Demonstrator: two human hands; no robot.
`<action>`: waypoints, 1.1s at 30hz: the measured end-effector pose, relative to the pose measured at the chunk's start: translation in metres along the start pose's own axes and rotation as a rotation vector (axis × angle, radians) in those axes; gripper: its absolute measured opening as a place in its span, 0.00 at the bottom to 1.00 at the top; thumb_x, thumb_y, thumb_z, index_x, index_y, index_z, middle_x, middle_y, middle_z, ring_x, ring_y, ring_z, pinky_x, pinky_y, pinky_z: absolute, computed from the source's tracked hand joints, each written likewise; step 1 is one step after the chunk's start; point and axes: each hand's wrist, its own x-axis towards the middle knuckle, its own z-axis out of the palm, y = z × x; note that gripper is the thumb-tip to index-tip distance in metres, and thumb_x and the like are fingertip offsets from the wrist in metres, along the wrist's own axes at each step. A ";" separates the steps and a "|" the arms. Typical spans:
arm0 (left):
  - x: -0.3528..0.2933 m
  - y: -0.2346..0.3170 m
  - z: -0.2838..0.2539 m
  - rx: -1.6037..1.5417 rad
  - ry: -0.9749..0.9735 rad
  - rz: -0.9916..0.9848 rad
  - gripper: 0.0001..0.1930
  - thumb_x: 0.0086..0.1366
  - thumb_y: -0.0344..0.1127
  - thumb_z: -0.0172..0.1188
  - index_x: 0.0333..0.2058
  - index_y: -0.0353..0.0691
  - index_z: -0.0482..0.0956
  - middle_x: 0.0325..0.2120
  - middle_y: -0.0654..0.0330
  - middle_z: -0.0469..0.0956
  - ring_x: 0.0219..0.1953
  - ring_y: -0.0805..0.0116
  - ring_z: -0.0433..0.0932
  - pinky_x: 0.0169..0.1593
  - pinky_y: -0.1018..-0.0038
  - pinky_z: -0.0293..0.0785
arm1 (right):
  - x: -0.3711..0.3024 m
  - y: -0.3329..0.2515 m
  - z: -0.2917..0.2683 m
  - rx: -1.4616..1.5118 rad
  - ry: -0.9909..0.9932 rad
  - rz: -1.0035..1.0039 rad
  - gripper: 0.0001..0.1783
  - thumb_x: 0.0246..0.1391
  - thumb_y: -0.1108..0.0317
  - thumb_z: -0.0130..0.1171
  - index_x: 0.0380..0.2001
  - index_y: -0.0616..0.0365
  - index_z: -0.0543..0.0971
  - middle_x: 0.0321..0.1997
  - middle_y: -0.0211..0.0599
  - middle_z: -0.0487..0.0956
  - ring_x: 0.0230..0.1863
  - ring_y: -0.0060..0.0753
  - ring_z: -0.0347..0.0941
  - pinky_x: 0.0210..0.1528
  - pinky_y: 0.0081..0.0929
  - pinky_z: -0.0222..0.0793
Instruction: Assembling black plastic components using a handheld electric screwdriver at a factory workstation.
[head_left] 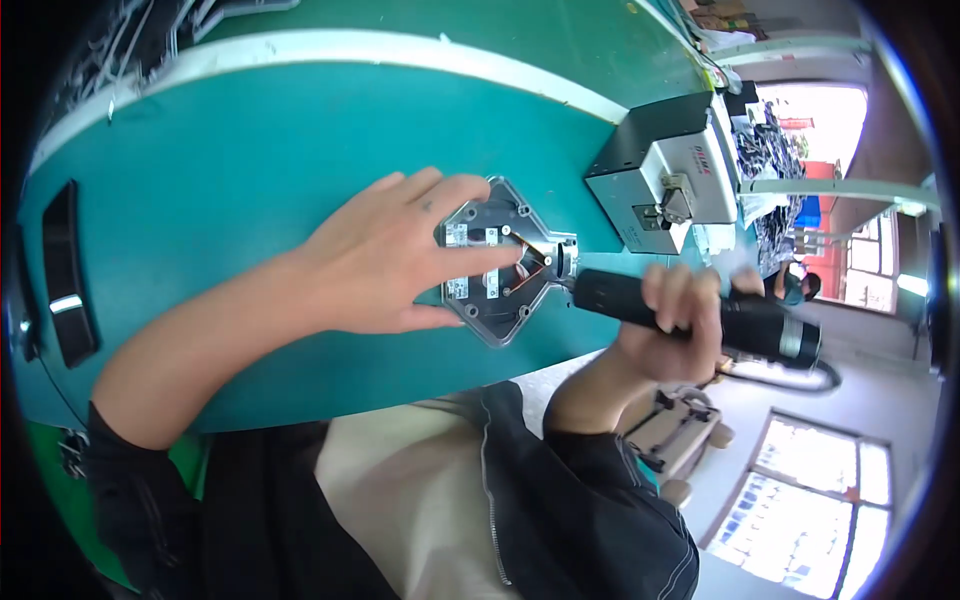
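On the green tabletop lies an angular dark plastic housing [490,318] with a pale clear rim, its inside facing up. White labels, screws and thin orange-brown wires show in it. My left hand [395,255] spans its left side, thumb at the lower edge and other fingers at the upper edge, while the index finger presses down inside. My right hand [680,320], blurred by motion, is wrapped around a black electric screwdriver [610,295]. The screwdriver lies nearly level, its tip pointing left at the housing's narrow right end. Whether the tip touches a screw I cannot tell.
A grey-and-white boxy machine [665,175] with a metal mechanism on its front stands beyond the housing at right. At the far left lies a long, glossy black part [70,275]. A white ledge [400,48] runs along the back. A cable curves behind the screwdriver.
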 end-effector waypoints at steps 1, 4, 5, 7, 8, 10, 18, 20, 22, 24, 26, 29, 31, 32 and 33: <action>0.002 0.001 -0.002 0.028 -0.017 0.026 0.32 0.50 0.47 0.76 0.56 0.53 0.80 0.61 0.56 0.68 0.55 0.56 0.70 0.52 0.62 0.71 | -0.012 -0.014 -0.013 -0.021 -0.019 -0.077 0.20 0.63 0.72 0.49 0.58 0.51 0.64 0.26 0.24 0.65 0.24 0.19 0.61 0.34 0.27 0.58; 0.003 0.012 -0.001 0.106 -0.051 0.049 0.30 0.50 0.47 0.76 0.54 0.53 0.81 0.66 0.53 0.62 0.60 0.51 0.68 0.55 0.58 0.71 | -0.052 -0.051 -0.028 -0.051 0.108 -0.124 0.26 0.63 0.69 0.53 0.62 0.54 0.60 0.24 0.28 0.66 0.21 0.23 0.63 0.29 0.27 0.61; 0.003 0.013 0.001 0.085 -0.019 0.035 0.29 0.49 0.47 0.77 0.50 0.50 0.82 0.66 0.52 0.62 0.62 0.48 0.66 0.56 0.56 0.70 | -0.059 -0.056 -0.027 -0.056 0.160 -0.126 0.29 0.60 0.71 0.56 0.62 0.57 0.58 0.23 0.31 0.68 0.20 0.26 0.64 0.26 0.29 0.63; 0.001 0.018 -0.016 0.116 -0.010 0.022 0.28 0.47 0.48 0.78 0.46 0.46 0.82 0.66 0.51 0.63 0.64 0.46 0.64 0.57 0.54 0.69 | -0.068 -0.060 -0.024 -0.052 0.194 -0.173 0.35 0.57 0.70 0.61 0.63 0.60 0.56 0.23 0.36 0.71 0.20 0.29 0.67 0.25 0.30 0.66; 0.002 0.027 -0.028 0.286 -0.052 0.092 0.27 0.45 0.48 0.78 0.42 0.44 0.81 0.66 0.51 0.63 0.65 0.46 0.64 0.58 0.53 0.69 | -0.069 -0.061 -0.022 -0.132 0.137 -0.141 0.38 0.55 0.70 0.64 0.64 0.61 0.55 0.23 0.38 0.72 0.20 0.31 0.69 0.26 0.31 0.67; -0.001 0.045 -0.056 0.573 -0.067 0.210 0.26 0.38 0.47 0.79 0.34 0.41 0.78 0.66 0.52 0.66 0.67 0.46 0.64 0.58 0.52 0.69 | -0.076 -0.053 -0.022 -0.233 0.103 -0.082 0.49 0.49 0.67 0.71 0.67 0.63 0.52 0.24 0.43 0.76 0.22 0.36 0.72 0.28 0.32 0.71; -0.160 0.166 -0.212 1.095 0.369 -0.406 0.25 0.42 0.40 0.82 0.31 0.35 0.75 0.60 0.47 0.74 0.55 0.49 0.78 0.53 0.64 0.75 | -0.086 0.003 -0.054 -0.307 0.143 -0.035 0.29 0.59 0.72 0.60 0.61 0.68 0.62 0.33 0.44 0.77 0.35 0.35 0.72 0.45 0.39 0.70; -0.227 0.204 -0.213 1.175 0.424 -0.679 0.24 0.43 0.37 0.81 0.31 0.34 0.74 0.60 0.48 0.75 0.58 0.52 0.77 0.55 0.64 0.75 | -0.077 0.020 -0.051 -0.310 0.168 -0.047 0.27 0.59 0.74 0.59 0.59 0.67 0.63 0.32 0.43 0.77 0.35 0.34 0.72 0.45 0.39 0.70; -0.300 0.230 -0.198 1.178 0.500 -0.928 0.24 0.44 0.35 0.81 0.34 0.35 0.74 0.60 0.47 0.75 0.59 0.49 0.76 0.60 0.61 0.72 | -0.071 0.034 -0.051 -0.399 0.235 -0.071 0.21 0.58 0.77 0.60 0.53 0.67 0.67 0.33 0.42 0.76 0.34 0.33 0.72 0.45 0.37 0.70; -0.363 0.261 -0.180 1.127 0.483 -1.188 0.26 0.43 0.37 0.82 0.37 0.32 0.76 0.55 0.48 0.78 0.53 0.50 0.79 0.55 0.62 0.74 | -0.067 0.041 -0.055 -0.383 0.207 -0.079 0.20 0.57 0.79 0.62 0.51 0.67 0.68 0.32 0.41 0.76 0.34 0.34 0.72 0.43 0.37 0.71; -0.418 0.279 -0.156 1.036 0.515 -1.371 0.26 0.43 0.35 0.81 0.39 0.32 0.78 0.45 0.49 0.82 0.47 0.51 0.81 0.51 0.64 0.75 | -0.061 0.040 -0.043 -0.378 0.260 -0.095 0.16 0.55 0.81 0.62 0.46 0.68 0.71 0.31 0.39 0.75 0.32 0.33 0.72 0.40 0.33 0.71; -0.494 0.293 -0.130 0.714 0.459 -1.916 0.30 0.38 0.41 0.84 0.38 0.32 0.80 0.39 0.50 0.81 0.44 0.54 0.81 0.50 0.65 0.76 | -0.057 0.040 -0.042 -0.426 0.261 -0.098 0.15 0.55 0.81 0.63 0.44 0.68 0.71 0.31 0.39 0.75 0.31 0.31 0.72 0.40 0.32 0.70; -0.535 0.292 -0.108 0.790 0.354 -1.833 0.26 0.41 0.46 0.82 0.28 0.34 0.79 0.34 0.51 0.81 0.38 0.52 0.81 0.46 0.63 0.75 | -0.054 0.034 -0.040 -0.456 0.284 -0.129 0.12 0.55 0.82 0.63 0.41 0.68 0.73 0.31 0.40 0.75 0.31 0.32 0.71 0.38 0.30 0.69; -0.565 0.290 -0.099 0.775 0.403 -1.871 0.26 0.42 0.49 0.82 0.28 0.35 0.79 0.34 0.51 0.81 0.38 0.54 0.81 0.45 0.64 0.76 | -0.052 0.030 -0.042 -0.433 0.299 -0.138 0.12 0.56 0.81 0.63 0.41 0.69 0.73 0.31 0.40 0.74 0.31 0.32 0.71 0.38 0.31 0.69; -0.598 0.289 -0.088 0.766 0.452 -1.913 0.26 0.43 0.51 0.81 0.28 0.35 0.80 0.33 0.51 0.82 0.37 0.55 0.81 0.44 0.64 0.76 | -0.052 0.030 -0.046 -0.404 0.312 -0.142 0.11 0.56 0.81 0.64 0.41 0.69 0.73 0.31 0.41 0.74 0.31 0.33 0.71 0.37 0.31 0.69</action>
